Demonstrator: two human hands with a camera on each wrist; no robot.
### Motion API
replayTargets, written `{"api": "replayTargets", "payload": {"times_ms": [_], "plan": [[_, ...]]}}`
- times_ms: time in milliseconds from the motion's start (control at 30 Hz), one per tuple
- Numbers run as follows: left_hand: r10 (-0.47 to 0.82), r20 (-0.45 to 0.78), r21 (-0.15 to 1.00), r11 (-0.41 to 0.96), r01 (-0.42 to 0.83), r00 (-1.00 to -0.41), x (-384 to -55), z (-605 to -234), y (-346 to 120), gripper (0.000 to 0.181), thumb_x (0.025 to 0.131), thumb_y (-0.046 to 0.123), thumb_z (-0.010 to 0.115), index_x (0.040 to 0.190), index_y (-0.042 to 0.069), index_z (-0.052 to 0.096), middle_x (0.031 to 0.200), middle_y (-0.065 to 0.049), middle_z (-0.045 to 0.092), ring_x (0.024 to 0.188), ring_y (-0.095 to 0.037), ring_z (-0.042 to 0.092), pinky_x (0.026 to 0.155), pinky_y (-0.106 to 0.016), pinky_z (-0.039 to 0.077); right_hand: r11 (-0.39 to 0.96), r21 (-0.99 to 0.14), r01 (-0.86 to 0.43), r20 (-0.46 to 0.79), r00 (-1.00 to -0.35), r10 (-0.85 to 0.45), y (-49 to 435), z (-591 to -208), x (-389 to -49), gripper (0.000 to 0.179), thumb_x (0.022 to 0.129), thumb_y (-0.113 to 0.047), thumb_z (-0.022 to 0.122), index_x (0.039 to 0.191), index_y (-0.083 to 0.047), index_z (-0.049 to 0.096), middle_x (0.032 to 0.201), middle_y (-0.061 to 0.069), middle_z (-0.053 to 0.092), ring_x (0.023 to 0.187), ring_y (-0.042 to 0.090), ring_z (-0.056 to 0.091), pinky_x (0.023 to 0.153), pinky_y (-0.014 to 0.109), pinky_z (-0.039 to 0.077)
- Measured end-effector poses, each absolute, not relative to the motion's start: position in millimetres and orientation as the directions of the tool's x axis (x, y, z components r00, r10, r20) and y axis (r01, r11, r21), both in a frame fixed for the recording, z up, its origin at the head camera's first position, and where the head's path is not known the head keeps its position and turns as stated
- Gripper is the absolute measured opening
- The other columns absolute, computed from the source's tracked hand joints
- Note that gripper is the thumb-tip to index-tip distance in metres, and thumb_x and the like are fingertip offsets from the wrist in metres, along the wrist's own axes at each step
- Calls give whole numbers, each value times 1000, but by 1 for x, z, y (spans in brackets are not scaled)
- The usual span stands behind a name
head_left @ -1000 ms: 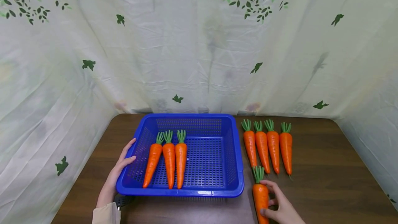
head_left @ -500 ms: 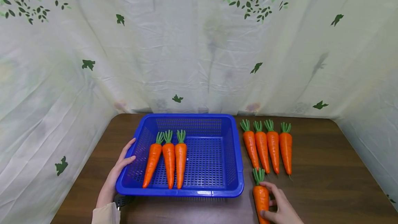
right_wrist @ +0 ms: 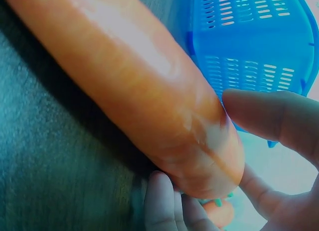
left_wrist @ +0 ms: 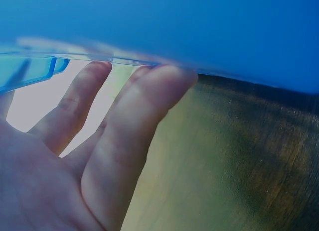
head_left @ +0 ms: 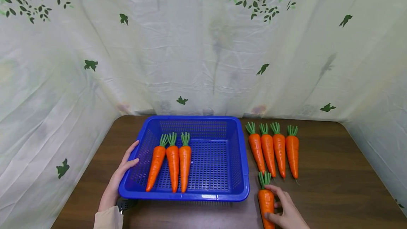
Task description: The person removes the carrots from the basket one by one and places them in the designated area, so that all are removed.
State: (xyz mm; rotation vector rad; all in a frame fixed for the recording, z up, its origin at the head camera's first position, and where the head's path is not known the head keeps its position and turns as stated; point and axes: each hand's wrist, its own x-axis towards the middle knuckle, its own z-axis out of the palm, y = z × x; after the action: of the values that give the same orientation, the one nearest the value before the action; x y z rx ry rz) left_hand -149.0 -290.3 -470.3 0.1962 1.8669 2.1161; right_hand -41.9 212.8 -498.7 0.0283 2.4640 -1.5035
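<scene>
In the head view, my right hand pinches an orange carrot with green stalks near the table's front edge, right of the basket. The right wrist view shows thumb and fingers on opposite sides of that carrot's thick end, close over the table. My left hand rests against the left side of a blue plastic basket. Its fingers are nearly straight, with tips right at the rim in the left wrist view. Inside the basket lie three carrots side by side, including a middle one, stalks pointing away.
Several more carrots lie in a row on the brown wooden table, right of the basket. The held carrot's stalks come right up to the tip of the leftmost one. A white leaf-printed curtain hangs behind and around the table.
The right hand's carrot has shifted slightly toward the front edge. The tip of the row's leftmost carrot has swung a little to the right. The left hand and basket have stayed put.
</scene>
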Motion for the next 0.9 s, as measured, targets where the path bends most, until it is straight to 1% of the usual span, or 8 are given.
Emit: {"api": "replayTargets", "payload": {"times_ms": [167, 300, 367, 433, 533, 600, 733, 900], "plan": [[330, -47, 989, -115, -90, -943, -151, -473, -291, 57, 104, 16, 27, 154, 30, 4, 151, -16, 0, 122, -10, 42, 94, -27, 42, 476, -862, 172, -246, -965, -95, 211, -496, -43, 72, 68, -5, 79, 132, -7, 46, 122, 27, 35, 85, 24, 46, 63, 29, 44], [319, -91, 986, -103, -130, -943, -149, -471, -291, 56, 104, 20, 28, 153, 35, 5, 152, -14, -1, 127, -21, 35, 93, -30, 43, 465, -860, 209, -273, -959, -73, 212, -492, -44, 71, 70, -4, 78, 133, -8, 46, 126, 26, 36, 87, 26, 47, 65, 32, 44], [327, -80, 986, -113, -122, -942, -149, -471, -291, 56, 104, 20, 28, 153, 36, 7, 152, -9, 4, 127, -20, 36, 93, -30, 43, 456, -862, 223, -278, -959, -57, 212, -490, -45, 70, 72, -3, 77, 133, -7, 46, 127, 26, 37, 88, 26, 48, 65, 34, 45], [331, -43, 989, -118, -87, -943, -150, -472, -291, 57, 104, 17, 29, 154, 33, 8, 149, -7, 12, 127, -17, 38, 94, -28, 42, 439, -864, 247, -289, -957, -32, 212, -487, -47, 68, 73, -2, 77, 134, -7, 45, 127, 26, 39, 88, 27, 50, 65, 35, 46], [347, 24, 988, -149, -30, -937, -153, -475, -291, 57, 103, 10, 28, 154, 28, 9, 142, -1, 22, 120, -6, 45, 95, -24, 41, 431, -869, 245, -273, -962, -4, 214, -482, -49, 65, 76, -2, 76, 133, -5, 45, 125, 26, 41, 89, 26, 52, 65, 35, 47], [347, 25, 988, -151, -29, -938, -153, -475, -291, 57, 103, 10, 27, 154, 27, 8, 142, -1, 21, 121, -6, 45, 95, -24, 41, 417, -875, 246, -267, -964, 10, 215, -478, -49, 63, 78, -5, 75, 134, -6, 45, 125, 25, 41, 89, 27, 53, 66, 36, 47], [338, 44, 991, -135, -2, -940, -153, -475, -291, 58, 102, 9, 27, 155, 25, 9, 142, -3, 20, 121, -6, 43, 95, -23, 40, 385, -896, 223, -235, -972, 14, 216, -470, -51, 59, 82, -6, 73, 134, -6, 45, 126, 24, 42, 92, 26, 53, 68, 36, 47], [325, 54, 993, -117, 16, -944, -154, -475, -290, 58, 102, 8, 28, 154, 25, 11, 140, -1, 23, 120, -5, 43, 94, -21, 39, 337, -934, 118, -125, -992, 1, 215, -459, -55, 52, 85, -2, 67, 132, -3, 45, 120, 20, 49, 89, 21, 55, 69, 32, 50]]}}
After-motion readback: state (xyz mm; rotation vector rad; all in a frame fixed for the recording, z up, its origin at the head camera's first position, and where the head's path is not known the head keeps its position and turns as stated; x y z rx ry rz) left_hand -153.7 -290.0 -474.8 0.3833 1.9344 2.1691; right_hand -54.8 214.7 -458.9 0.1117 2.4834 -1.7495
